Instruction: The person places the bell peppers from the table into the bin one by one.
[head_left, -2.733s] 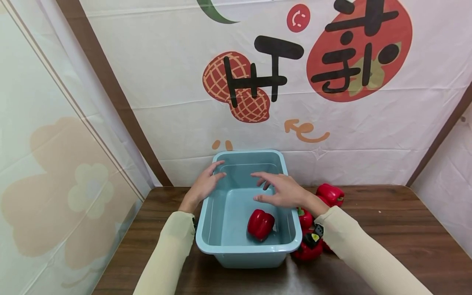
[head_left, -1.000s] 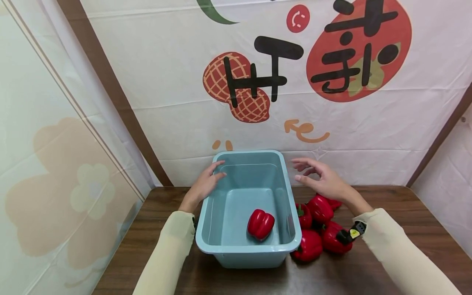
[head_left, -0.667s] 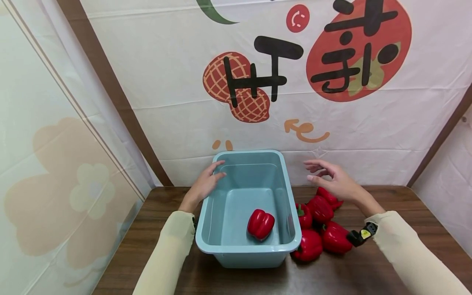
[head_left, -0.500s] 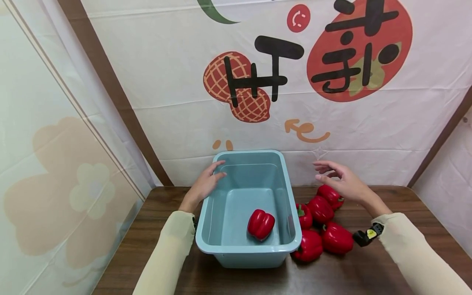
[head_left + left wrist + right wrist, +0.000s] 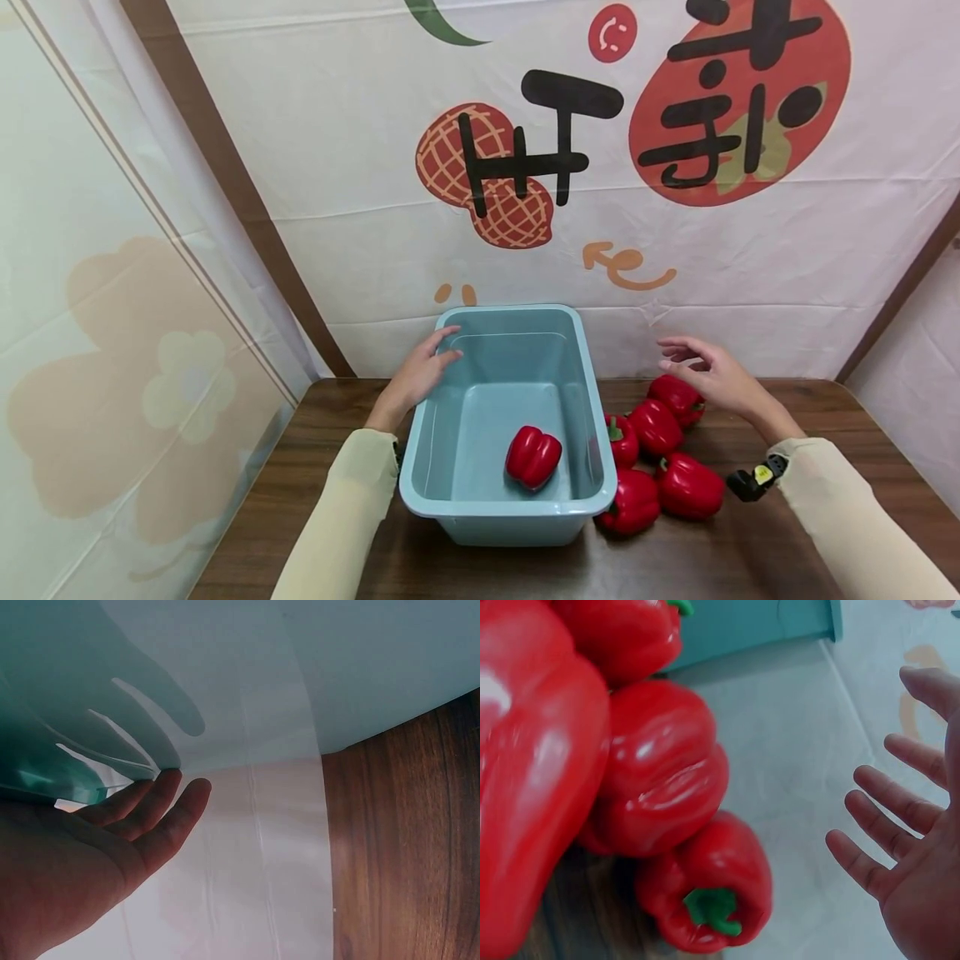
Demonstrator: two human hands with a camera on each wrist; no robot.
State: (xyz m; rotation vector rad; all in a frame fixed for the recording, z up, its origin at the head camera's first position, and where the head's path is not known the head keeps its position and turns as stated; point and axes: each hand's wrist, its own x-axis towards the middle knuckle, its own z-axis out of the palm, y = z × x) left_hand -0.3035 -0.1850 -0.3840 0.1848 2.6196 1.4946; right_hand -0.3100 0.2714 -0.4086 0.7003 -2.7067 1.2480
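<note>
A light blue plastic tub [image 5: 506,507] stands on the table with one red bell pepper [image 5: 533,457] lying inside it. My left hand [image 5: 417,375] holds the tub's left rim, its thumb and index finger over the edge; in the left wrist view, the other fingertips [image 5: 171,780] meet the outer wall. Right of the tub lie several more red bell peppers [image 5: 688,486], grouped close together. Above the rearmost pepper [image 5: 677,398] hovers my right hand [image 5: 720,379], fingers loosely bent, holding nothing. The right wrist view shows its fingers spread beside a pepper with a green stem [image 5: 714,909].
The dark wooden table [image 5: 300,492] ends at the back against a white printed cloth [image 5: 360,208]. Another cloth panel [image 5: 112,375] hangs along the left side. The tub's far end sits close to the back cloth.
My right hand has moved from above the tub out to the right, then slightly lower, over the peppers. My left hand stays at the rim, and the pepper in the tub has not moved.
</note>
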